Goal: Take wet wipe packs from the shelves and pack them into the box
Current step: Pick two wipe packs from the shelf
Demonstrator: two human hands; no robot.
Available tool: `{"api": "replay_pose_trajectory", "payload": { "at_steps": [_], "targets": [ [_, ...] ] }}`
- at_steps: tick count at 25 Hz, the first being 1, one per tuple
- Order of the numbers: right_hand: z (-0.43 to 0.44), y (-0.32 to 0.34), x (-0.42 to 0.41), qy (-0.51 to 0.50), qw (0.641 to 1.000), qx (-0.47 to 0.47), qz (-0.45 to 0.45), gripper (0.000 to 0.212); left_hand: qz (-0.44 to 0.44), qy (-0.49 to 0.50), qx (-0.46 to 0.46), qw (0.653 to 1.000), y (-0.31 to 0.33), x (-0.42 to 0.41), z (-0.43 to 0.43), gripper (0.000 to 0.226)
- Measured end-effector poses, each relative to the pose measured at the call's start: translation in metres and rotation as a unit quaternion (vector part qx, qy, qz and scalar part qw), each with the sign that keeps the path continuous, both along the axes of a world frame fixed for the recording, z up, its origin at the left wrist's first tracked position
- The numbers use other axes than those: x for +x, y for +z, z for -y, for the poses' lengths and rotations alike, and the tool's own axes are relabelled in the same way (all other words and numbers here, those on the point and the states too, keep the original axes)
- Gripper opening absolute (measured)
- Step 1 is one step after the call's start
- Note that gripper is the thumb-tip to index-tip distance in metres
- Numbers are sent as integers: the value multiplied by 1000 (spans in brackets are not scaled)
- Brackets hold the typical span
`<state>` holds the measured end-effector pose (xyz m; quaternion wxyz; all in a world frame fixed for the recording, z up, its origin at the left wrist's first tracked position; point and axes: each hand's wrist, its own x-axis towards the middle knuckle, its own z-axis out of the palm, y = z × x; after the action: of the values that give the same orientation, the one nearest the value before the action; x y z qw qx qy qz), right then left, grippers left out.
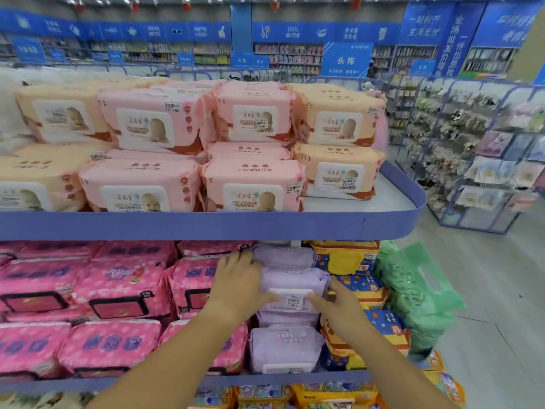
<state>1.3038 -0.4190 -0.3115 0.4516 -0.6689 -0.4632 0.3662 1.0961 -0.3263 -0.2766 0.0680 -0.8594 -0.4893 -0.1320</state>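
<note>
A stack of lilac wet wipe packs stands on the middle shelf. Both my hands are on the upper lilac pack (295, 283), which has a white lid. My left hand (236, 283) grips its left end, fingers reaching behind it and thumb across the front. My right hand (339, 308) holds its right end, thumb on the lid. Another lilac pack (284, 346) lies lower in the stack. The box is not in view.
Pink and peach baby wipe packs (253, 119) fill the top shelf, behind a blue rim (206, 225). Magenta packs (118, 287) lie left of the lilac stack, yellow-blue packs (362, 287) right. A green plastic bag (418, 293) hangs at the shelf's right end. An aisle runs along the right.
</note>
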Motion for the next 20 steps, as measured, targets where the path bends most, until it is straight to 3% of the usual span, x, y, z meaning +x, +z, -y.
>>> {"api": "replay_pose_trajectory", "payload": {
  "at_steps": [4, 9, 12, 16, 20],
  "targets": [
    [-14, -6, 4, 20, 999, -22, 31, 25, -19, -6, 30, 999, -12, -5, -6, 68],
    [-8, 1, 4, 16, 994, -51, 94, 18, 21, 31, -42, 998, -10, -3, 6, 72],
    [-1, 14, -2, -35, 995, -47, 84, 38, 106, 22, -116, 987, 3, -3, 15, 61],
    [25, 37, -12, -41, 996, -37, 74, 58, 267, 43, -228, 935, 18, -13, 50, 65],
    [50, 50, -28, 20, 998, -16, 51, 58, 430, 110, -323, 836, 27, -28, 101, 62]
  ]
}}
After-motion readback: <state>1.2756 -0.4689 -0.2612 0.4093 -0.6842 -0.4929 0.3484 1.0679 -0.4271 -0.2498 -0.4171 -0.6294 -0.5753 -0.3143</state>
